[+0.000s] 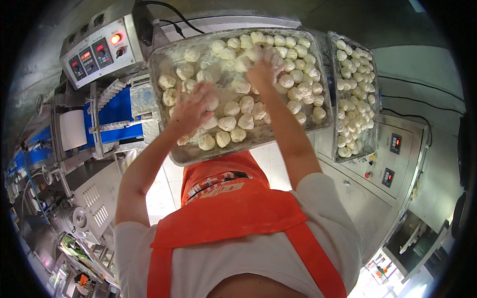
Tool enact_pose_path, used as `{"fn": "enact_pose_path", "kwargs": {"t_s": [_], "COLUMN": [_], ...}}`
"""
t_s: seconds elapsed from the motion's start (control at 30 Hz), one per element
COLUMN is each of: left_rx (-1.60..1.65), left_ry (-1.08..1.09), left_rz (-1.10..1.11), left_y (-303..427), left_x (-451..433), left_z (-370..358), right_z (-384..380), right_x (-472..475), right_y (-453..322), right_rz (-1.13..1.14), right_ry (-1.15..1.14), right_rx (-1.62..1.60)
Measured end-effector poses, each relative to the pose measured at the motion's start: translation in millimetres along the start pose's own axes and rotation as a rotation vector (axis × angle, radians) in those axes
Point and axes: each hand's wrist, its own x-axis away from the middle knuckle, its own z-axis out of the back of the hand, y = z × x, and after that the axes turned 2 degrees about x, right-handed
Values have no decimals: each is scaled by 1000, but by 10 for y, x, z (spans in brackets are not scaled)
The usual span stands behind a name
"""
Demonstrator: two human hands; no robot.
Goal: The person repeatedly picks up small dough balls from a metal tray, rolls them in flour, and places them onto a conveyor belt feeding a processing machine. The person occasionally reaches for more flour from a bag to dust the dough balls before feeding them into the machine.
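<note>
A large floured metal tray [261, 138] lies before me, with many round dough balls [231, 108] on it, packed closest at its right side. My left hand [195, 106] is spread palm down over dough balls in the tray's left part. Motion blurs my right hand [265, 66], which is over dough balls near the upper middle. Whether its fingers close on one cannot be made out. Loose flour dusts the tray floor between the balls, and some balls under both hands are hidden.
A second tray [337, 147] of dough balls stands at the right, over a metal cabinet [350, 186] with small displays. To the left are a control box [100, 52] with a lit orange lamp, and a machine with a blue conveyor belt [115, 111] and a white roller [73, 129].
</note>
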Motion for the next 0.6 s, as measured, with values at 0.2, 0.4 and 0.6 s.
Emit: {"fn": "enact_pose_path", "kwargs": {"t_s": [0.2, 0.4, 0.6], "left_rx": [-36, 27, -77], "left_ry": [408, 120, -73], "left_rz": [482, 86, 257], "left_y": [-714, 770, 298], "left_x": [-1067, -944, -277], "left_z": [-378, -326, 10], "right_z": [90, 486, 406], "right_x": [883, 605, 1108], "right_y": [-219, 363, -342], "right_rz": [432, 21, 240], "right_ry": [-66, -48, -227], "right_rx": [-26, 151, -24]}}
